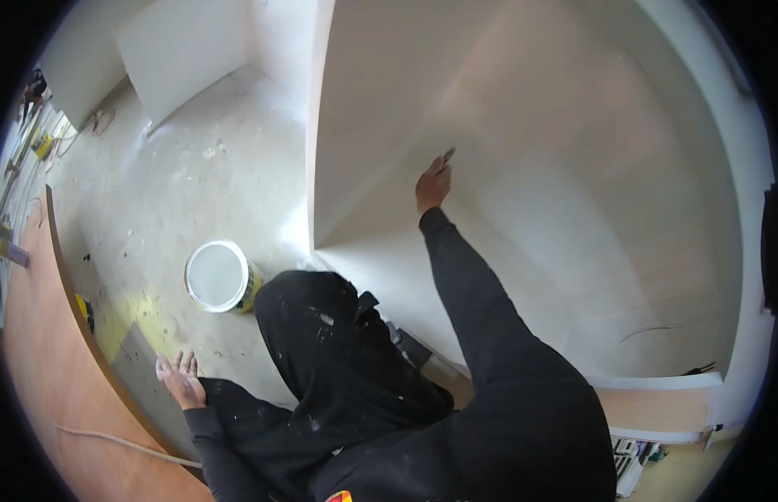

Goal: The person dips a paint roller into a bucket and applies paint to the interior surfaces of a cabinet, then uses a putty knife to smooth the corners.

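My right hand (433,186) is raised in front of the pale wall panel (556,201), its fingers closed round a small thin tool (449,155). The tool's tip is near the panel surface; whether it touches cannot be told. At the lower left, my left hand (181,381) is held out above the floor, palm up with fingers spread and whitish smears on them, holding nothing. A round bucket (216,276) with a white rim and pale grey contents stands on the floor between my left hand and the panel's edge. Black cloth with white specks (330,335) fills the lower middle.
An orange-brown board (62,335) with a cord (125,441) across it lies along the left. White panels (171,58) stand at the upper left, near a partly visible person (35,88). Thin dark wires (698,369) show at the lower right, above a ledge (657,406).
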Available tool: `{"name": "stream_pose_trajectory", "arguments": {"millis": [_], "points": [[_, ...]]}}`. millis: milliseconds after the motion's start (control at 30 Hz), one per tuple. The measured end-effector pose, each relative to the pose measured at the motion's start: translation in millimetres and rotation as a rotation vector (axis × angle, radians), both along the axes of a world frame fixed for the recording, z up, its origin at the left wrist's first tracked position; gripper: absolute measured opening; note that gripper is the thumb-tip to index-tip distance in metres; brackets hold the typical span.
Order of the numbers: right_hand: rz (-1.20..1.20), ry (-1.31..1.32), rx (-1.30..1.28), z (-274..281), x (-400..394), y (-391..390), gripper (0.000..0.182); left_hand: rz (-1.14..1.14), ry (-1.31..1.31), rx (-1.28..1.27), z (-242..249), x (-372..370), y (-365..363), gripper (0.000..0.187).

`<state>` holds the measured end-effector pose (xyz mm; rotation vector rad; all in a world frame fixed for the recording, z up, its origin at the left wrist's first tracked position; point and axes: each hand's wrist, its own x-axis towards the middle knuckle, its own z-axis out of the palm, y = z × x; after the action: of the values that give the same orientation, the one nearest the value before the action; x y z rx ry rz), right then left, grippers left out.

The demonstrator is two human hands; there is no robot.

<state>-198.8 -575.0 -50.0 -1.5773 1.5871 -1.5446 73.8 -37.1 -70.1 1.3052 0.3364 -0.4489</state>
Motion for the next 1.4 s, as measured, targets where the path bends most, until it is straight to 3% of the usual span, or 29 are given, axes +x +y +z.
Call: {"name": "stream_pose_trajectory", "arguments": {"millis": [133, 267, 333, 400, 500, 633, 700, 800, 833, 867, 900, 933, 1000, 1067, 1133, 1200, 1300, 1400], "points": [[-0.006, -0.113, 0.368, -128, -24, 18, 0.042, -0.014, 0.012, 0.040, 1, 0, -5, 0.071], [0.055, -0.356, 0.355, -142, -54, 40, 0.037, 0.001, 0.041, 0.015, 5, -1, -5, 0.074], [0.109, -0.633, 0.394, -105, -65, 45, 0.036, -0.018, 0.014, 0.018, 11, -3, -6, 0.072], [0.191, -0.749, 0.327, -33, -68, 48, 0.033, -0.031, 0.037, -0.013, 7, -2, -2, 0.072], [0.192, -0.606, 0.004, 36, -79, -3, 0.035, -0.041, 0.023, -0.030, 5, 1, -1, 0.073], [0.282, -0.574, -0.103, 182, -90, -21, 0.038, -0.096, -0.004, -0.040, -2, 3, 3, 0.073], [0.276, -0.581, -0.098, 202, -97, -21, 0.037, -0.036, 0.028, -0.002, 4, 2, -1, 0.073], [0.275, -0.525, -0.088, 165, -114, -22, 0.037, -0.040, 0.033, -0.021, -2, 5, 1, 0.073], [0.261, -0.530, -0.066, 122, -124, -24, 0.035, -0.038, 0.032, -0.025, -6, 8, 4, 0.073], [0.110, -0.292, -0.210, 45, -147, -51, 0.032, -0.052, 0.024, -0.014, -11, 10, 6, 0.072], [0.096, -0.389, -0.080, 12, -146, -24, 0.033, -0.066, 0.015, -0.003, -11, 10, 6, 0.071], [-0.080, 0.219, -0.314, -20, -145, 4, 0.035, -0.067, 0.019, -0.004, -11, 11, 6, 0.071], [0.055, -0.455, 0.347, -38, -147, 54, 0.035, -0.038, 0.060, 0.007, -4, 8, 0, 0.064], [0.078, -0.505, 0.322, -34, -149, 61, 0.035, -0.098, 0.058, -0.004, -35, 21, 16, 0.057], [0.138, -0.558, 0.237, -8, -145, 57, 0.035, -0.156, 0.049, -0.017, -45, 25, 18, 0.050], [0.187, -0.557, 0.096, 52, -139, 28, 0.035, -0.271, -0.031, 0.167, -43, 22, 12, 0.036], [0.204, -0.548, -0.060, 158, -128, -3, 0.037, -0.326, -0.072, 0.189, -42, 21, 8, 0.031], [0.228, -0.553, -0.079, 218, -134, -13, 0.037, -0.314, -0.057, 0.185, -48, 21, 6, 0.032]]}}
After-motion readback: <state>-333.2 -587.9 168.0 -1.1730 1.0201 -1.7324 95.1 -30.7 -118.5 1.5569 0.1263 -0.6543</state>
